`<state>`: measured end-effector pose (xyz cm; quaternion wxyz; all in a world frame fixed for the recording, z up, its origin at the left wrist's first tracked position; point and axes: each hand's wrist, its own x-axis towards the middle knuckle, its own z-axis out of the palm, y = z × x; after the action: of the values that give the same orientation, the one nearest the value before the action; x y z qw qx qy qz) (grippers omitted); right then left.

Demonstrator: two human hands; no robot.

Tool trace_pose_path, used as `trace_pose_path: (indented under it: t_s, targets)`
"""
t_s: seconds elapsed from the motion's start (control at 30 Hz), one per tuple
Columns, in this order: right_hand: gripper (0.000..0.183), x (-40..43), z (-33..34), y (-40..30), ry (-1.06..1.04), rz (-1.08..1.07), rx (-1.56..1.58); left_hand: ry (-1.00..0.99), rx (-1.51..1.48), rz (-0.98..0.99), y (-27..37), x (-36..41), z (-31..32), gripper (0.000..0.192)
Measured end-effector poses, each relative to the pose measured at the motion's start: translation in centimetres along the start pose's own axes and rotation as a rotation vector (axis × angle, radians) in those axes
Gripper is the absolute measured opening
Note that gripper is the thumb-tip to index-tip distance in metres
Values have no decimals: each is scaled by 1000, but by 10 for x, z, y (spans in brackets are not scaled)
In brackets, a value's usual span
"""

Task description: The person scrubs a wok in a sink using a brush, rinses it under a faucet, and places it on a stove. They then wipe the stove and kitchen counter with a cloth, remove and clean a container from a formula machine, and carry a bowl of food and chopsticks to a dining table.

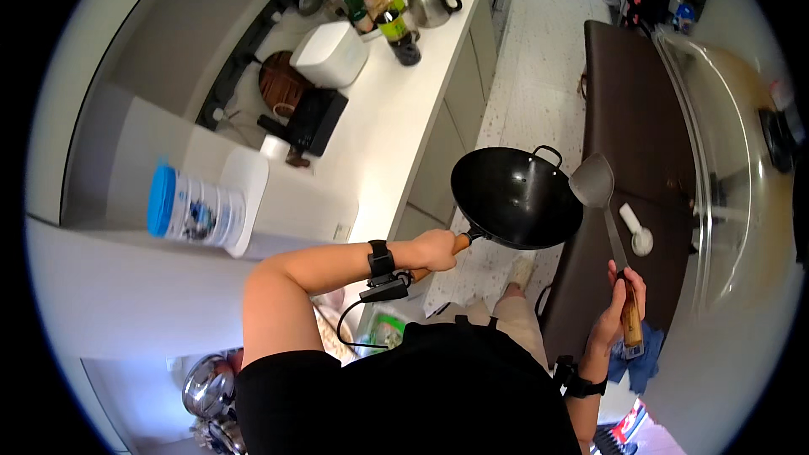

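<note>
My left hand (436,250) is closed around the wooden handle of a black wok (515,199). The wok is held up over the floor, beside the counter, and its inside looks bare. A small loop handle stands at its far rim. In my right hand (616,309) is a metal wok spatula (593,180), gripped by its wooden handle. Its broad blade points away from me, and in the view it overlaps the wok's right rim. Close by the spatula, a white round-headed brush (638,234) lies on the brown padded bench (622,107).
The white counter (385,126) on the left holds a kettle (431,5), a dark sauce bottle (399,36), a white bin (332,54) and a black box-shaped thing (316,120). A blue-lidded tub (196,205) stands nearer. Right of the bench is a large transparent cover (727,158).
</note>
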<state>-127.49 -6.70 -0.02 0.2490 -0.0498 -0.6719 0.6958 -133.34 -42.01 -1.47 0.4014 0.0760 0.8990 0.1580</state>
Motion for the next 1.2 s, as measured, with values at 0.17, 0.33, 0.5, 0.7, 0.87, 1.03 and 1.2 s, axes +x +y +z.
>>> trace_pose_path:
  t_s: [0.17,0.33,0.5,0.7,0.87,1.03,1.2]
  targets:
    - [17,114,57,32,-53,-12,61,47,-83,-80,18,67,-99,31]
    - [16,238,116,52,-103,2,105,59,-133,-98,28,126,-202,32]
    - [16,345,185,83,-27,-27,144,26,-228,-93,30,204,-322,28]
    - [16,469,277,123,11,-121,149,71,-138,34,5,311,-467,25]
    - [16,570,348,143,26,-182,147,92,-101,49,-12,381,-586,27]
    - [17,686,416,167,19,-200,185,134,-126,44,-33,441,-705,26]
    - [17,824,496,209,-151,-218,237,216,-211,-69,-50,490,-819,26]
